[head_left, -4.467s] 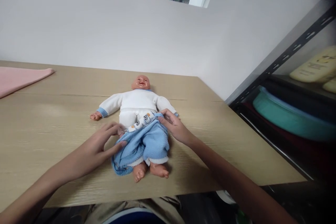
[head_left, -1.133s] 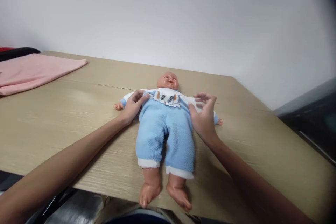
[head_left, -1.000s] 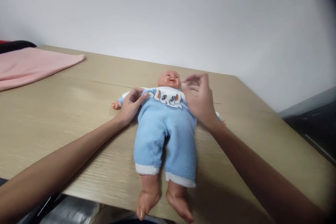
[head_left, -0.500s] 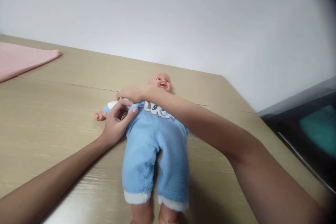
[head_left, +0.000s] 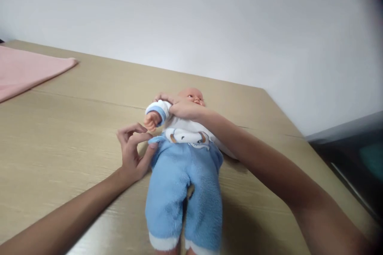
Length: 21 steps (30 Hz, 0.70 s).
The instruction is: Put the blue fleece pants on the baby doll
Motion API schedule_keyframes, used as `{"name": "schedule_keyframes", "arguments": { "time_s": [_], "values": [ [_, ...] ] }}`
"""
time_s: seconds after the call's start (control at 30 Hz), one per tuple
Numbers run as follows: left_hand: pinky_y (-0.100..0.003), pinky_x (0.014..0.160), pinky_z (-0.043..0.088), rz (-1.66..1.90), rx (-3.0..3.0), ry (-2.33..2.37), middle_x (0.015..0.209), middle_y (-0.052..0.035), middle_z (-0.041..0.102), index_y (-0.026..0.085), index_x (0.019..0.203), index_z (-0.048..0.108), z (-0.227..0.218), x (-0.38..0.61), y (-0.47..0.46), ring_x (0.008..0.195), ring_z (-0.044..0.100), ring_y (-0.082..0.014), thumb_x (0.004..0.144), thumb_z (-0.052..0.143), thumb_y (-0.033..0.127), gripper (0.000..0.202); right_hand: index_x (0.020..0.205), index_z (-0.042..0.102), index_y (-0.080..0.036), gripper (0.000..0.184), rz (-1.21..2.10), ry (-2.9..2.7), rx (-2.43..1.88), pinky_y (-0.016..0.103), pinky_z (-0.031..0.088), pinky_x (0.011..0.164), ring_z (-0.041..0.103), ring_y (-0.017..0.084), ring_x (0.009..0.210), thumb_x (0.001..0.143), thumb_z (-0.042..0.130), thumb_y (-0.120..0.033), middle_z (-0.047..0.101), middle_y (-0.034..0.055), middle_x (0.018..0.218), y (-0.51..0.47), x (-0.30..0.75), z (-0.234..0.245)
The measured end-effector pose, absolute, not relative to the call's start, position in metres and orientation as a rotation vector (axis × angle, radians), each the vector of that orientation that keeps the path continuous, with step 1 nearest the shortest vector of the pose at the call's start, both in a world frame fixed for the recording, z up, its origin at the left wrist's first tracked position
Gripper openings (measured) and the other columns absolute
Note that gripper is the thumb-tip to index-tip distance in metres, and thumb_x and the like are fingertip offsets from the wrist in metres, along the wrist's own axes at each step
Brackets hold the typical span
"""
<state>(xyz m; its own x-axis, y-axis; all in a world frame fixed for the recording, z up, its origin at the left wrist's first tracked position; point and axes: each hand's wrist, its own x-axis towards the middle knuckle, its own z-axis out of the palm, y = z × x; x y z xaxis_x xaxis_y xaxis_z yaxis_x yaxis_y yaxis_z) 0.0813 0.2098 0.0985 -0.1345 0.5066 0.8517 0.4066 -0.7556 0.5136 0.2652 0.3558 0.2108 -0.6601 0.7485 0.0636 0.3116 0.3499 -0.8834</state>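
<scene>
A baby doll [head_left: 191,96] in a white top lies on its back on the wooden table [head_left: 74,127], head away from me. Fluffy light blue trousers [head_left: 185,183] with white cuffs cover its legs and belly. My right hand [head_left: 182,108] reaches across the doll's chest and is closed round its white-sleeved arm [head_left: 157,112], which is lifted off the table. My left hand [head_left: 134,153] pinches the left corner of the trousers' waistband between thumb and forefinger, with the other fingers spread.
A folded pink cloth [head_left: 26,73] lies at the far left of the table. A white wall stands behind the table. At the right edge is a dark shelf unit [head_left: 353,159] with something teal inside.
My right hand has taken hold of the doll's arm and raised it over the chest. My left hand has slid down with the waistband. The view has shifted closer; the doll's feet are out of frame.
</scene>
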Motion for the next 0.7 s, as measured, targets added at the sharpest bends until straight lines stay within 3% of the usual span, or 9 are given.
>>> {"name": "schedule_keyframes", "arguments": {
  "time_s": [0.1, 0.2, 0.33, 0.43, 0.5, 0.57, 0.63, 0.7],
  "values": [
    [-0.053, 0.103, 0.056, 2.141, 1.886, 0.945, 0.12, -0.0074, 0.061, 0.035, 0.121, 0.063, 0.096, 0.086, 0.211, 0.118, 0.066, -0.0306, 0.114, 0.062, 0.036, 0.007, 0.098, 0.079, -0.028, 0.056, 1.307, -2.282, -0.837, 0.037, 0.056, 0.098, 0.074, 0.028, 0.108, 0.054, 0.053, -0.004, 0.083, -0.0025, 0.105, 0.355, 0.271, 0.209],
    [-0.047, 0.102, 0.056, 2.063, 1.742, 0.868, 0.115, -0.0048, 0.067, 0.036, 0.12, 0.06, 0.103, 0.091, 0.21, 0.112, 0.068, -0.027, 0.118, 0.058, 0.036, 0.003, 0.106, 0.081, -0.028, 0.061, 1.314, -2.411, -0.684, 0.039, 0.056, 0.103, 0.075, 0.028, 0.117, 0.057, 0.054, -0.004, 0.084, -0.0009, 0.115, 0.349, 0.272, 0.207],
    [-0.039, 0.098, 0.057, 1.865, 1.462, 1.039, 0.113, -0.0043, 0.067, 0.032, 0.112, 0.065, 0.118, 0.092, 0.21, 0.11, 0.066, -0.0251, 0.113, 0.07, 0.051, 0.02, 0.121, 0.082, -0.026, 0.047, 1.109, -2.419, -0.64, 0.044, 0.052, 0.117, 0.073, 0.03, 0.132, 0.08, 0.064, -0.011, 0.082, 0.0045, 0.131, 0.329, 0.282, 0.211],
    [-0.034, 0.096, 0.057, 1.735, 1.266, 1.068, 0.116, -0.0027, 0.068, 0.032, 0.108, 0.068, 0.122, 0.09, 0.215, 0.111, 0.065, -0.0236, 0.106, 0.079, 0.061, 0.031, 0.123, 0.081, -0.026, 0.025, 0.946, -2.32, -0.774, 0.048, 0.046, 0.124, 0.07, 0.032, 0.138, 0.102, 0.069, -0.033, 0.081, 0.0085, 0.138, 0.304, 0.298, 0.22],
    [-0.031, 0.091, 0.056, 1.674, 1.176, 1.057, 0.111, -0.0007, 0.069, 0.032, 0.107, 0.069, 0.121, 0.09, 0.219, 0.102, 0.065, -0.0208, 0.105, 0.081, 0.062, 0.032, 0.111, 0.08, -0.026, 0.023, 0.923, -2.297, -0.841, 0.046, 0.05, 0.116, 0.074, 0.031, 0.126, 0.108, 0.068, -0.045, 0.083, 0.0086, 0.126, 0.286, 0.309, 0.224],
    [-0.029, 0.083, 0.055, 1.634, 1.105, 1.071, 0.101, 0.0007, 0.069, 0.03, 0.105, 0.067, 0.118, 0.089, 0.223, 0.092, 0.064, -0.0186, 0.102, 0.083, 0.064, 0.038, 0.097, 0.075, -0.026, 0.023, 0.871, -2.314, -0.908, 0.041, 0.052, 0.095, 0.074, 0.028, 0.101, 0.107, 0.071, -0.047, 0.082, 0.0059, 0.104, 0.27, 0.316, 0.224],
    [-0.028, 0.071, 0.053, 1.59, 1.033, 1.085, 0.094, 0.0022, 0.068, 0.03, 0.106, 0.064, 0.115, 0.087, 0.229, 0.081, 0.062, -0.0173, 0.097, 0.086, 0.069, 0.046, 0.093, 0.067, -0.026, 0.022, 0.831, -2.302, -1.004, 0.037, 0.045, 0.078, 0.064, 0.023, 0.082, 0.104, 0.075, -0.044, 0.072, 0.0008, 0.088, 0.262, 0.317, 0.217],
    [-0.026, 0.059, 0.046, 1.502, 0.959, 1.085, 0.084, 0.0051, 0.065, 0.03, 0.11, 0.061, 0.112, 0.084, 0.236, 0.067, 0.056, -0.0153, 0.093, 0.088, 0.071, 0.051, 0.094, 0.061, -0.026, 0.024, 0.909, -2.243, -1.048, 0.035, 0.04, 0.073, 0.058, 0.021, 0.078, 0.104, 0.074, -0.044, 0.065, -0.0022, 0.085, 0.26, 0.316, 0.208]
  ]
}}
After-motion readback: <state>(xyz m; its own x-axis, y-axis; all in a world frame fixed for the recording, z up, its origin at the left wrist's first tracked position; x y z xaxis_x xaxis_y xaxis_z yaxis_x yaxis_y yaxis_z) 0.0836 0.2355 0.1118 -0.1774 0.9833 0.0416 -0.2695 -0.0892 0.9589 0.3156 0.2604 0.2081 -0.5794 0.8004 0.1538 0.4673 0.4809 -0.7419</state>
